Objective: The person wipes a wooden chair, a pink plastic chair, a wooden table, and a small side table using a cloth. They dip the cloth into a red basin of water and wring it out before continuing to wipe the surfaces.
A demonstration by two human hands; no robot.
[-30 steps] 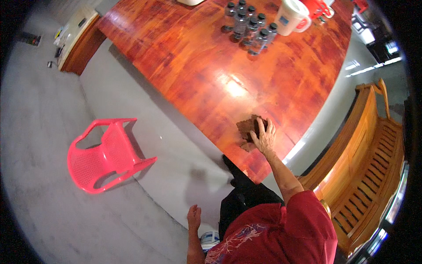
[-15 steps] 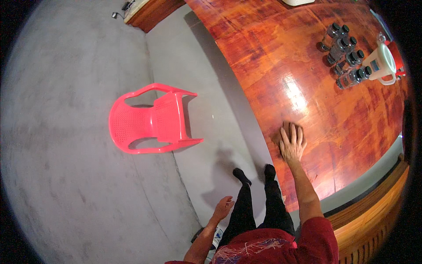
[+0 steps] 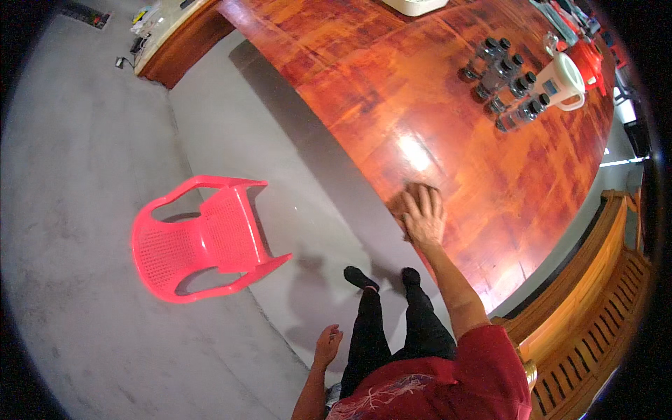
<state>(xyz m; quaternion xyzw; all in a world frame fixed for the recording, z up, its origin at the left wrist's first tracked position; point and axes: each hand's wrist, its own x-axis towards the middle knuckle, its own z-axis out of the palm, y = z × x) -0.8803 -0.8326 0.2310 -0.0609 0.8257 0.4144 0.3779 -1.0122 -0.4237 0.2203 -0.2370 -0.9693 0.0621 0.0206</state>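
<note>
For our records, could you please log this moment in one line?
right hand: spread on brown cloth | left hand: apparently empty | surface: reddish table

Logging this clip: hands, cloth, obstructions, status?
Right hand spread on brown cloth, near table edge. Left hand hangs, apparently empty. Bottles farther off, not blocking.

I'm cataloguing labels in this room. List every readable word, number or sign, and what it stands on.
None can be read.
White pitcher: its blue label is too small to read.
Clear black-capped bottles: any marking is too small to tell.
Red shirt: branch-like print, no legible lettering.
</note>
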